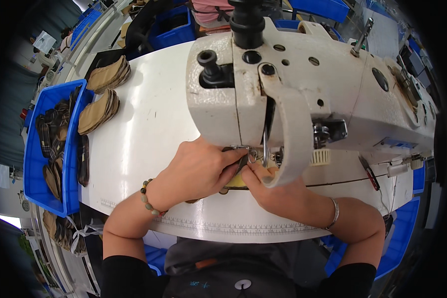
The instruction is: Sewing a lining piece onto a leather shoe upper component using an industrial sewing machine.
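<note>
My left hand [198,169], a bead bracelet on its wrist, is closed on a dark fabric piece [242,164] beside the presser foot of a white industrial sewing machine [288,64]. My right hand [270,191], with a silver bangle at the wrist, has its fingers pressed on the same piece at the needle area; a curved white part of the machine partly hides them. A yellow layer [237,182] shows under the dark fabric between my hands. The exact stitching point is hidden.
Two stacks of tan cut pieces [107,74] lie on the white table [144,114], near a blue bin [31,149] of dark fabric pieces at left. Thread snips [369,174] lie at right. More blue bins [401,238] sit below the table edge and behind.
</note>
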Available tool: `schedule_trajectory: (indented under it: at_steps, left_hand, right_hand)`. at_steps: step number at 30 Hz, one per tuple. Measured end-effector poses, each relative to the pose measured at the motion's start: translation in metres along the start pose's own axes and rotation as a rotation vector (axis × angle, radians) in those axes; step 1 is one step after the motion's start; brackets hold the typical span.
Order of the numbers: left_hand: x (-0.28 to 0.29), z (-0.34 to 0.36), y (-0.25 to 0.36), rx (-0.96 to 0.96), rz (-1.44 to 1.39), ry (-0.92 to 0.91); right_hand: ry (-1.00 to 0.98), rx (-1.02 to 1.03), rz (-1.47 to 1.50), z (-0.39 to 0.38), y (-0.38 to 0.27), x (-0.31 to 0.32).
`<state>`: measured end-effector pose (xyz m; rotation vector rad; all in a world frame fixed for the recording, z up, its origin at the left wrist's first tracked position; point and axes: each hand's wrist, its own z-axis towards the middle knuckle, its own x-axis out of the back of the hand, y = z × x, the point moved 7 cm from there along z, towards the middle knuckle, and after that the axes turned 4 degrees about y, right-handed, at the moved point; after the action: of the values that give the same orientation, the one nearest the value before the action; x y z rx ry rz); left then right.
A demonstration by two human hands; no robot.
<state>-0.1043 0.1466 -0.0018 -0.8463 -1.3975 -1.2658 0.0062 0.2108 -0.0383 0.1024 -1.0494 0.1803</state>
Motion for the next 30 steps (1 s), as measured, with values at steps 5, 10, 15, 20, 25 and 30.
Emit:
schedule_trajectory:
  at_steps: [5, 10, 15, 20, 25, 30]
  left_hand:
    - [0.003, 0.002, 0.000, -0.007, -0.012, 0.030]
    - [0.003, 0.000, -0.005, 0.058, -0.064, -0.018]
    - [0.010, -0.002, -0.014, 0.076, -0.234, -0.055]
    - [0.007, -0.006, -0.020, 0.045, -0.317, -0.039]
    - [0.002, -0.008, -0.004, -0.146, -0.094, 0.052]
    - [-0.008, -0.008, -0.006, -0.055, -0.054, -0.028]
  right_hand:
    - [0.113, 0.010, 0.002, -0.006, 0.006, -0.009]
    - [0.051, -0.056, 0.119, -0.007, 0.010, -0.011]
    - [0.133, -0.092, 0.168, -0.004, 0.010, -0.003]
    - [0.000, -0.037, 0.174, -0.001, 0.002, 0.000]
    - [0.009, 0.017, 0.210, -0.005, 0.001, -0.007]
    - [-0.054, 0.098, 0.101, -0.003, -0.007, -0.002]
